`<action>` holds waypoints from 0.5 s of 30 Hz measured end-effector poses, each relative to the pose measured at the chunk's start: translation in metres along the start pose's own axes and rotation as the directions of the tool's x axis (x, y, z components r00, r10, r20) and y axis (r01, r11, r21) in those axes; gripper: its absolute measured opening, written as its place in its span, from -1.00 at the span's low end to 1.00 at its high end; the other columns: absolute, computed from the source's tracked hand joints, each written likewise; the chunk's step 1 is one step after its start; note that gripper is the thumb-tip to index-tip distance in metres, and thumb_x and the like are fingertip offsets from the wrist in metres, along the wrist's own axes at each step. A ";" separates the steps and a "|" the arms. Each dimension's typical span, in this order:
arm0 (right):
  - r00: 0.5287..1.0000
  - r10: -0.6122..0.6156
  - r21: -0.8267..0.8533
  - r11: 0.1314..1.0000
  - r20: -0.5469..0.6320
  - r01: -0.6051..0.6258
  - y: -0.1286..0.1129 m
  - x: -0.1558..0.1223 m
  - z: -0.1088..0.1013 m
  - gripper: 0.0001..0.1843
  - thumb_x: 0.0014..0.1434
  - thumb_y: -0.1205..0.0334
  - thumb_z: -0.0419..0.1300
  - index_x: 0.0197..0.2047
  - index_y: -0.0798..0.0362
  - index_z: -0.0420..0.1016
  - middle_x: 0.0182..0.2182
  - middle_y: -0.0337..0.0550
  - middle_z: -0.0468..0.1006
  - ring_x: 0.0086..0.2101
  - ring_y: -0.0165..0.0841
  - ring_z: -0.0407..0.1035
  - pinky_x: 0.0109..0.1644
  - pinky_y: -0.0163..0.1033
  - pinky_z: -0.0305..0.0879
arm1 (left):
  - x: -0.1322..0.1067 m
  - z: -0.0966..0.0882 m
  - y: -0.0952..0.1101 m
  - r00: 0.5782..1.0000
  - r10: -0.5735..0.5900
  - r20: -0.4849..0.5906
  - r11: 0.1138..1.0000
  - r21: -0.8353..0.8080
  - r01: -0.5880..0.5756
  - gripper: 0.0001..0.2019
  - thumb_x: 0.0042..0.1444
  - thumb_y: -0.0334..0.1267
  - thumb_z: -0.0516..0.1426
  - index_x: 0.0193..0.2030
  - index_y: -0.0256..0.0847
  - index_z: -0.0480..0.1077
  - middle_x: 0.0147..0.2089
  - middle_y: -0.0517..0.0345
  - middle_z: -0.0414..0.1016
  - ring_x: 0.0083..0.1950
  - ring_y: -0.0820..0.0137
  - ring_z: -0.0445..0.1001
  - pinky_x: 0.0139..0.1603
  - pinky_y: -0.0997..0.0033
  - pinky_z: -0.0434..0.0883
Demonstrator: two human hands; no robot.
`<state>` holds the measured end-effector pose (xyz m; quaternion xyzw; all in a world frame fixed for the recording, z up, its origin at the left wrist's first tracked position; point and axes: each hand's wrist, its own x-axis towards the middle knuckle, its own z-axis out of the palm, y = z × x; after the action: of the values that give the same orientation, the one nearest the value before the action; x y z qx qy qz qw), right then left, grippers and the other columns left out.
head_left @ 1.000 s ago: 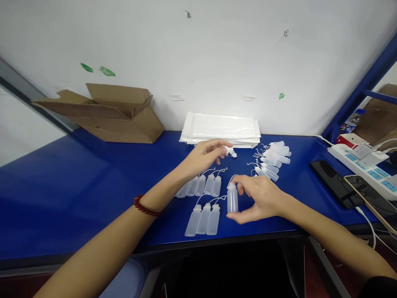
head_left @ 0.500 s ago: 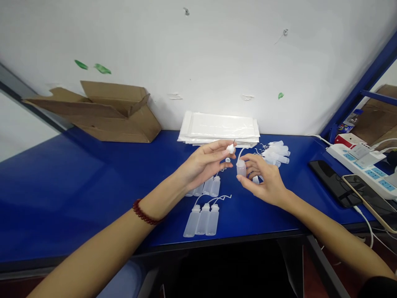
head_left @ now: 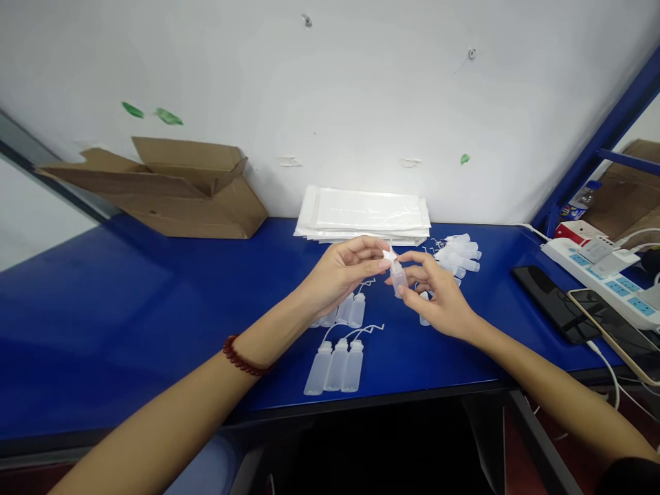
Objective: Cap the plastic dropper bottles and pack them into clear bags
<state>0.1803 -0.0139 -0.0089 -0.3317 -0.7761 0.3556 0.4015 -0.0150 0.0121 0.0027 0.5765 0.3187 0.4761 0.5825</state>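
White cap (head_left: 389, 255), pinched in the left grip (head_left: 337, 270), meets the bottle (head_left: 399, 282) clasped in the right grip (head_left: 442, 294), seating unclear; bottle rows (head_left: 337, 366) to their left seem undone, the heap (head_left: 458, 256) rightward perhaps finished.

Held bottle (head_left: 399, 280) of smooth, cloudy plastic; smooth, glossy blue desk (head_left: 180, 295); matt brown cardboard box (head_left: 206, 212); shiny, film-like white packets (head_left: 368, 208); glossy black phone (head_left: 549, 302).

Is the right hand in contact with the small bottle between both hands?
Touching: in the head view, the right hand has its thumb against the bottle.
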 end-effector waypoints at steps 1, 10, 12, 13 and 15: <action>1.000 0.013 0.009 1.000 -0.004 -0.013 0.000 0.000 0.000 -0.62 0.18 0.24 0.12 0.07 0.00 0.17 -0.22 -0.13 0.62 -0.31 -0.34 0.50 -0.41 -0.26 0.32 | 0.000 0.000 0.000 1.000 0.002 -0.005 1.000 0.018 -0.002 -0.78 -0.04 -0.28 0.35 -0.22 -0.18 0.52 -0.25 0.12 0.55 -0.22 0.39 0.50 -0.10 0.30 0.47; 0.999 0.039 -0.016 0.999 -0.016 -0.039 0.000 0.000 0.000 -0.72 0.19 0.23 0.11 -0.02 0.03 0.22 -0.23 -0.12 0.62 -0.37 -0.37 0.46 -0.44 -0.28 0.30 | 0.000 -0.003 -0.001 0.999 0.048 0.010 0.986 0.159 -0.049 -0.79 -0.04 -0.26 0.34 -0.23 -0.18 0.53 -0.19 0.11 0.56 -0.17 0.36 0.52 -0.07 0.30 0.48; 0.999 0.048 -0.006 0.999 -0.022 -0.049 0.000 0.000 0.000 -0.73 0.20 0.25 0.10 -0.02 0.04 0.25 -0.24 -0.12 0.61 -0.36 -0.37 0.47 -0.42 -0.28 0.31 | 0.000 -0.004 -0.002 0.998 0.061 0.024 0.983 0.174 -0.064 -0.80 -0.02 -0.25 0.34 -0.22 -0.18 0.53 -0.21 0.12 0.55 -0.19 0.37 0.52 -0.07 0.29 0.48; 0.998 0.059 0.013 0.998 -0.026 -0.059 0.000 0.000 0.000 -0.74 0.20 0.25 0.11 -0.03 0.04 0.26 -0.23 -0.11 0.61 -0.35 -0.38 0.47 -0.42 -0.28 0.32 | 0.000 -0.005 -0.003 0.997 0.066 0.026 0.981 0.178 -0.070 -0.81 -0.01 -0.24 0.34 -0.23 -0.17 0.53 -0.21 0.13 0.54 -0.20 0.38 0.52 -0.07 0.29 0.48; 0.995 0.099 0.096 0.991 -0.023 -0.097 0.000 0.001 0.000 -0.76 0.23 0.22 0.11 -0.04 0.04 0.28 -0.22 -0.11 0.60 -0.37 -0.40 0.45 -0.42 -0.30 0.34 | 0.001 -0.006 -0.004 0.997 0.077 0.019 0.978 0.192 -0.079 -0.84 0.02 -0.22 0.32 -0.26 -0.18 0.53 -0.22 0.13 0.55 -0.20 0.38 0.51 -0.07 0.29 0.48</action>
<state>0.1797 -0.0133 -0.0080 -0.3549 -0.7355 0.4068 0.4094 -0.0190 0.0155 -0.0019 0.6451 0.3370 0.4621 0.5068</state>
